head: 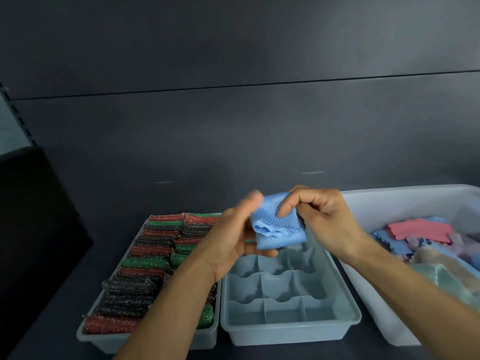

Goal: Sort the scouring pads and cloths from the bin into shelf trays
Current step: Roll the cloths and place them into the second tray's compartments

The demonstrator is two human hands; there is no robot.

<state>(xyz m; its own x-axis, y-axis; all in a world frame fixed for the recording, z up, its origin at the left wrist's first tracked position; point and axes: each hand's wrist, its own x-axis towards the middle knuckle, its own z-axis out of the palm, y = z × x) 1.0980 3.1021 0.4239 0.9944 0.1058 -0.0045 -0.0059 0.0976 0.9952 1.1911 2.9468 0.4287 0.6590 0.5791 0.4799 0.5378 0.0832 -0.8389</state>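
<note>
Pad tray [104,341]: packed with red, green and black scouring pads [145,276] — this share looks largely done.
Left hand [233,240]: grips the cloth from the side and below; the thumb is blurred.
Blue cloth [279,224]: folded, held in the air between both hands, above the far end of the divided tray.
Divided tray [285,333]: every compartment in view is bare — cloth sorting has barely begun, I judge.
Right hand [324,219]: pinches the cloth's upper edge.
Bin [389,203]: pink, blue and pale cloths [420,229] wait inside.

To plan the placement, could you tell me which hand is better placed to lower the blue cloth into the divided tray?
Probably the right hand: it pinches the blue cloth above the divided tray, while the left hand is motion-blurred.
</note>
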